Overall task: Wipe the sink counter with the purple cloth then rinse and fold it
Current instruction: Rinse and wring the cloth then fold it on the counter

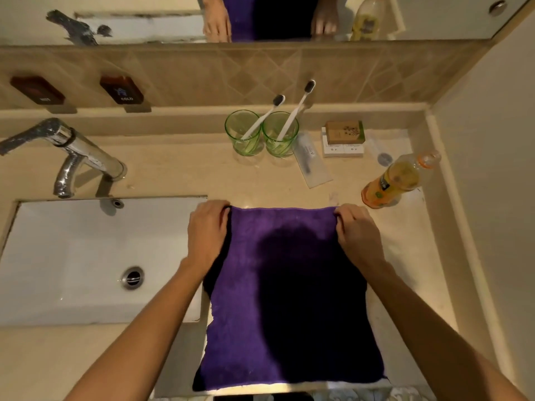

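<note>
The purple cloth [246, 285] lies spread flat on the bench [179, 172], just right of the sink [72, 256]. Its far edge is held at both corners. The left hand [207, 231] has its grip pinched shut on the far left corner. The right hand [357, 231] has its grip pinched shut on the far right corner. The near edge of the cloth hangs a little over the front of the bench, toward the person.

This looks like the folding step. To fold it well, both grips should lift together and stay level. Then the far edge can come down onto the near edge, corner on corner. A hand can press the fold flat after that. If one grip moves faster, the cloth will likely go crooked.

Past the grips, farther from the person, stand two green cups [262, 134] with a toothbrush in each. A small soap box [344, 131] sits beyond the right grip. An orange bottle [396, 178] lies tipped just past the right grip, close enough to bump. The tap [72, 151] is off to the left of the left grip, above the sink. The bench is pale stone, with tan tiles and a mirror [144, 21] behind.
</note>
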`<state>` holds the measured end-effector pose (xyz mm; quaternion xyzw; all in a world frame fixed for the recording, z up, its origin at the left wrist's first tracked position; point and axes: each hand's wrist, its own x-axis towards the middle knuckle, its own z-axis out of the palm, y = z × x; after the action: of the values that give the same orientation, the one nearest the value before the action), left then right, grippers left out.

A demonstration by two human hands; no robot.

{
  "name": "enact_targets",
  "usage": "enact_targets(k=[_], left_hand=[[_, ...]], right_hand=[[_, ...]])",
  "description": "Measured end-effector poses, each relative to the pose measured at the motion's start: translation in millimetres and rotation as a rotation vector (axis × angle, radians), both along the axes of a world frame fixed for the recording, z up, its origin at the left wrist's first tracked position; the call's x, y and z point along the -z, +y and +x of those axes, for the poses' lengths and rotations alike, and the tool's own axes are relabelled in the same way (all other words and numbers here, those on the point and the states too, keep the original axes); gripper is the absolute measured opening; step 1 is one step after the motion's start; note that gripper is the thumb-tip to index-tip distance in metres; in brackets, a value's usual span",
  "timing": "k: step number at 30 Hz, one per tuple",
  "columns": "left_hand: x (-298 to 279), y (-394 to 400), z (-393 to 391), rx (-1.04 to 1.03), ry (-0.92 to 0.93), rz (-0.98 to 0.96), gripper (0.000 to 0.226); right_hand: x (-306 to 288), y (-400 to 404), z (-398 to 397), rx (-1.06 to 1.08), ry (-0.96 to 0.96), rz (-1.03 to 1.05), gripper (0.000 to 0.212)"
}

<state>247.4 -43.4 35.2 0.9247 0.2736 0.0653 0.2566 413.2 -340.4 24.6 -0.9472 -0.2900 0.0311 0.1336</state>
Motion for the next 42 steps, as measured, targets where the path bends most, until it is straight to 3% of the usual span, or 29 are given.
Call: enact_targets(k=[4, 9, 13, 15, 24, 29, 32, 37, 39, 40, 42], left_hand=[[5.8, 34.9, 23.5, 0.135, 0.234, -0.087, 0.027], [-1.1, 51.1, 27.8, 0.219, 0.365, -0.097, 0.021], [-17.6, 59.2, 24.8, 0.12, 0.246, -0.341, 0.026], [-33.3, 63.0, 24.1, 0.108, 0.224, -0.376, 0.023], [-104.6, 72.4, 23.2, 0.1, 0.031, -0.241, 0.006], [-116.2, 48.6, -28.3, 0.125, -0.065, -0.255, 0.01], [-103.6, 25.0, -77.3, 0.213, -0.087, -0.206, 0.007], [-56.1, -13.3, -151.9, 0.328, -0.093, -0.056, 0.047], [-30.7, -26.9, -179.9, 0.358, -0.074, -0.02, 0.057], [-20.4, -33.6, -191.8, 0.373, -0.069, 0.004, 0.056], [-8.7, -46.0, -209.0, 0.4, -0.055, 0.092, 0.044]], right_hand=[[-7.4, 16.5, 30.9, -0.096, 0.145, -0.158, 0.018], [-32.5, 25.4, 43.8, -0.129, 0.253, -0.344, 0.021], [-44.6, 19.2, 50.4, -0.102, 0.395, -0.143, 0.014], [-55.1, 18.7, 56.3, -0.089, 0.383, -0.057, 0.008], [-115.3, 20.1, 69.7, -0.137, 0.165, -0.03, 0.008], [-129.2, -17.8, 33.9, -0.242, 0.129, 0.035, 0.012], [-121.7, -53.0, -4.2, -0.318, 0.109, 0.075, 0.015], [-81.9, -107.9, -65.4, -0.355, 0.162, 0.066, 0.008], [-72.8, -117.9, -88.0, -0.337, 0.146, 0.078, 0.027], [-65.7, -121.9, -96.8, -0.295, 0.132, 0.078, 0.029], [-51.6, -132.0, -115.3, -0.291, 0.225, 0.003, 0.012]])
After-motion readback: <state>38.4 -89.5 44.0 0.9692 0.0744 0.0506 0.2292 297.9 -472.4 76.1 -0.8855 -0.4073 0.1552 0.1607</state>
